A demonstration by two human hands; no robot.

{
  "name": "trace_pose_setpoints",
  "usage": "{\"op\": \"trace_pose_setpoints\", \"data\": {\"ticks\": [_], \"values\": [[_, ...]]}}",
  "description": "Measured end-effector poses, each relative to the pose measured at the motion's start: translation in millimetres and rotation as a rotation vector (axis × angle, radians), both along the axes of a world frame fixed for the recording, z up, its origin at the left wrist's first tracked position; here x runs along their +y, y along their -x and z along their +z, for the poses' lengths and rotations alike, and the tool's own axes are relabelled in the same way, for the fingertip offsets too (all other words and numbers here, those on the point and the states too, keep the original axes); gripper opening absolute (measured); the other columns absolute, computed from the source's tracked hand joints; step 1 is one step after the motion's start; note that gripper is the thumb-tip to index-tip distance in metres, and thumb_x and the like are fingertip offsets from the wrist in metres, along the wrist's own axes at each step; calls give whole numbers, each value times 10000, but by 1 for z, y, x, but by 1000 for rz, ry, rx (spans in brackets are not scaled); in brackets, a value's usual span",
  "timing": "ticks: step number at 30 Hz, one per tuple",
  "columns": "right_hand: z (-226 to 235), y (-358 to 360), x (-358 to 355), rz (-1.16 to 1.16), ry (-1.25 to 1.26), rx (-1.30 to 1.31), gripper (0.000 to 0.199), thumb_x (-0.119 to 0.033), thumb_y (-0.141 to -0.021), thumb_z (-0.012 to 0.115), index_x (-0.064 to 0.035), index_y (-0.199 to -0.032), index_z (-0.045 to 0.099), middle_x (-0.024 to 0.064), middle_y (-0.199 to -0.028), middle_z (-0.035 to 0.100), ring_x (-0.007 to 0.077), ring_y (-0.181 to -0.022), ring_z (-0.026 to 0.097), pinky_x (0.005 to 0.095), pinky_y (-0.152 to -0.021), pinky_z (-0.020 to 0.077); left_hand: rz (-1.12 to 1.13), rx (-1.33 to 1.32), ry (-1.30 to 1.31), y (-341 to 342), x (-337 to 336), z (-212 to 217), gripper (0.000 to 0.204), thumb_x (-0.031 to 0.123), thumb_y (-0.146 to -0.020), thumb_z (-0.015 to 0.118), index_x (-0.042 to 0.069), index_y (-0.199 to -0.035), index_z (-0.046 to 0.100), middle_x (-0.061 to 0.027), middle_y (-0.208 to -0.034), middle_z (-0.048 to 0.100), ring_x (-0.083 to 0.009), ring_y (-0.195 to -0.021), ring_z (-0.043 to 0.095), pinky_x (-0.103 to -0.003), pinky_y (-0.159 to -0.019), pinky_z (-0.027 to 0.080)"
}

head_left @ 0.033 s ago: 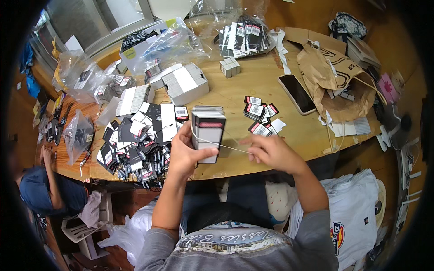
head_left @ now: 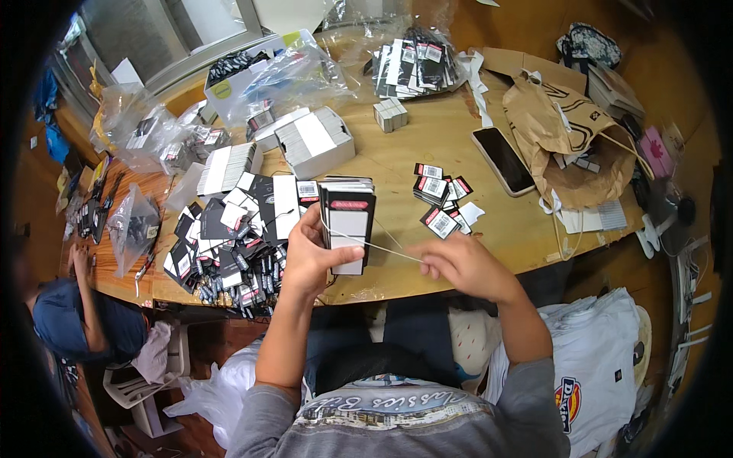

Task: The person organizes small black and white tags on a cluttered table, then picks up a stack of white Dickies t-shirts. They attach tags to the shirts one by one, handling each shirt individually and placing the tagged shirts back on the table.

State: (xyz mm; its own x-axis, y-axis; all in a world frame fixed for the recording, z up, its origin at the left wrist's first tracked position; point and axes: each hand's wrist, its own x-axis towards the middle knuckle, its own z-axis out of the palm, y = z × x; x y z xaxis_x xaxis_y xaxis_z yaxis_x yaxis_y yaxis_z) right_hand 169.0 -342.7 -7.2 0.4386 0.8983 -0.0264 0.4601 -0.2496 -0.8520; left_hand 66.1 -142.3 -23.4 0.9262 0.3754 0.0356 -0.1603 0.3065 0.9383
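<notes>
My left hand [head_left: 309, 256] grips an upright stack of black hang tags [head_left: 350, 217] with white panels, its thumb across the front. A thin pale rubber band [head_left: 382, 249] crosses the front of the stack. It stretches out to my right hand [head_left: 458, 263], whose closed fingers pinch its end. A second strand runs from the stack's far side to the same fingers. Left of the stack lies a large heap of loose tags [head_left: 229, 221] with black cords. Beyond my right hand is a small group of black and white barcode tags [head_left: 439, 221].
Behind the stack stands a white box of packed cards [head_left: 336, 153]. A phone [head_left: 500, 160] and an open brown paper bag [head_left: 584, 175] lie to the right. Clear plastic bags [head_left: 305, 76] cover the back. Another person's hand [head_left: 79, 263] rests at the far left.
The tag stack has shifted slightly left and turned a little in my left hand. My right hand keeps its pinch, and the strands look slightly wider apart.
</notes>
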Motion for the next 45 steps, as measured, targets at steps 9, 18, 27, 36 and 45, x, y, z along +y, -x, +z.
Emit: {"op": "trace_pose_setpoints", "data": {"ticks": [9,18,27,36,45], "values": [[-22,25,16,439,-1062,1027,190,-34,-777,517,-63,-950,588,179,-1099,467,128,-501,541,276,-549,442,65,-91,166,-19,-22,-7,588,-79,-509,692,19,-1030,437,-57,-934,535,-148,-858,527,-275,-775,429],[-5,22,28,82,-876,804,946,-335,-483,751,-32,-1235,263,104,-1299,230,192,-979,457,207,-620,483,584,-496,-1247,-7,-23,-11,596,-32,-405,610,60,-984,508,-102,-967,547,-241,-842,477,-331,-760,346],[-19,15,24,-106,-592,672,843,-237,-468,795,-51,-1137,317,42,-1059,411,129,-987,422,255,-806,382,504,-445,-2018,3,-21,4,291,250,-703,500,327,-981,535,81,-1019,530,-140,-868,470,-275,-708,274],[-23,3,30,-228,-313,-19,577,-77,-535,668,-57,-986,309,83,-874,389,166,-825,418,270,-730,366,398,-409,-2148,-4,-31,1,272,226,-719,504,238,-988,538,59,-1016,529,-145,-897,478,-264,-702,287],[-24,-2,-6,-386,-678,63,725,4,-550,713,-105,-1162,340,81,-1200,314,187,-1105,340,321,-892,348,171,-201,-1090,-49,-63,-4,547,22,-456,642,66,-975,474,-74,-933,528,-259,-857,465,-349,-751,322]]}}
